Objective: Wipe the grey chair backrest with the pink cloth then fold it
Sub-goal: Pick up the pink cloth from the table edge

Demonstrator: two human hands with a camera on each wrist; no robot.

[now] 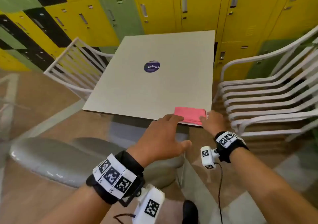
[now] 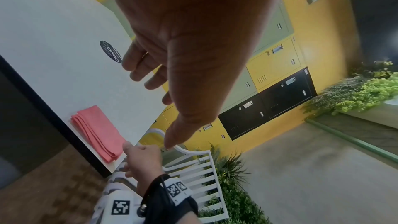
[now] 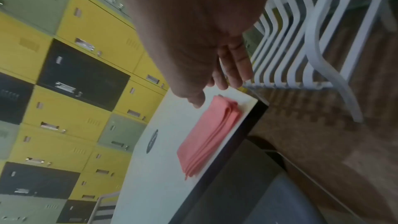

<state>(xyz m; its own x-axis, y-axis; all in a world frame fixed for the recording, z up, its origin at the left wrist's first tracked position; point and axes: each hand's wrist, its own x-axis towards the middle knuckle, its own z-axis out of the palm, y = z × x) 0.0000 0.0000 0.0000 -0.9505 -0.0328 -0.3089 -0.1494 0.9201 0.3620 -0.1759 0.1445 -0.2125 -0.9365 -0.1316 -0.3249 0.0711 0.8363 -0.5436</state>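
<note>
Folded pink cloth [image 1: 190,115] long axis along white table [image 1: 151,86] near edge | my left hand [image 1: 161,136] relaxed | my right hand [image 1: 214,122] beside cloth, grasp unclear

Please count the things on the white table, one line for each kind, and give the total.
Pink cloth, folded, at the near right corner: 1
Round dark sticker, mid-table: 1
Total on the table: 2
</note>
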